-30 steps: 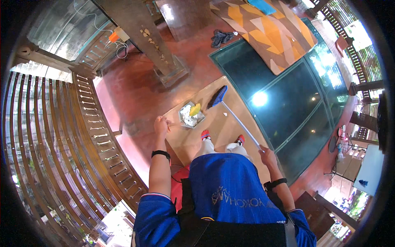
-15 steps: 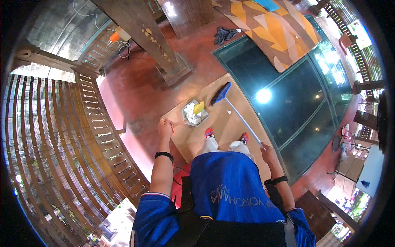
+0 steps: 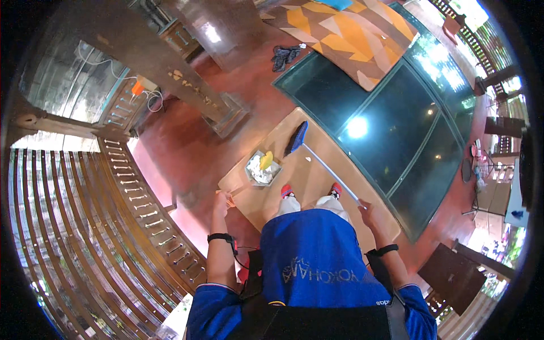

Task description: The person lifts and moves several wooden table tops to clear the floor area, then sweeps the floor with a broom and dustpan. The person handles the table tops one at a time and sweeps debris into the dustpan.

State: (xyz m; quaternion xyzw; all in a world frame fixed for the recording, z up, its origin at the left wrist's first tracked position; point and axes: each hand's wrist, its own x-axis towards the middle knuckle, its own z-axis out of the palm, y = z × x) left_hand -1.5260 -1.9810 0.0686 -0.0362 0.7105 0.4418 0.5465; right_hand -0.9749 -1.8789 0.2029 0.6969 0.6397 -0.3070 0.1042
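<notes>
My right hand (image 3: 369, 212) is closed round the upper end of a broom's pale handle (image 3: 332, 173). The blue and black broom head (image 3: 296, 139) rests on the tan board, to the right of a grey open-topped dustpan (image 3: 262, 180). Crumpled white scraps (image 3: 258, 170) and a yellow piece (image 3: 266, 160) fill the dustpan. Further left, my left hand (image 3: 222, 200) grips a thin orange-brown handle (image 3: 240, 188) that appears to run to the dustpan; its join is unclear. A small white scrap (image 3: 307, 159) lies just below the broom head.
I stand on the tan board (image 3: 317, 192) in red shoes. Dark glass floor panels (image 3: 391, 136) lie right, partly under a patterned rug (image 3: 345, 39). A black crumpled bag (image 3: 284, 58) is beyond. A wooden post (image 3: 218, 113) stands ahead; slatted railing (image 3: 136, 198) runs along the left.
The view has shifted, so the floor things sit slightly lower and further left. The broom head is a little nearer the small white scrap. Both hands keep their holds.
</notes>
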